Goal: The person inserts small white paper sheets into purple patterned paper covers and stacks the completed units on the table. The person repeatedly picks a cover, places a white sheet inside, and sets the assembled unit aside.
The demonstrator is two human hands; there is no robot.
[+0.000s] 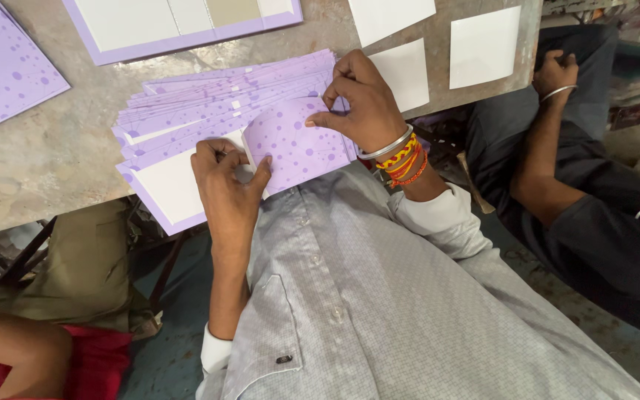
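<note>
A fanned stack of purple dotted paper sheets (209,104) lies on the worn grey table (46,148). The nearest sheet (294,144) is folded over, its purple dotted flap raised above its white inner side (168,185). My left hand (225,185) presses on the fold near the sheet's middle, fingers curled on the flap's edge. My right hand (361,100), with a metal bangle and coloured threads at the wrist, pinches the flap's upper right edge.
A large purple-bordered sheet (179,26) and another dotted sheet (1,67) lie at the back. White cards (483,46) rest at the right of the table. A co-worker in dark clothes sits at right, hand (555,72) raised. Another person's arm (9,352) shows at bottom left.
</note>
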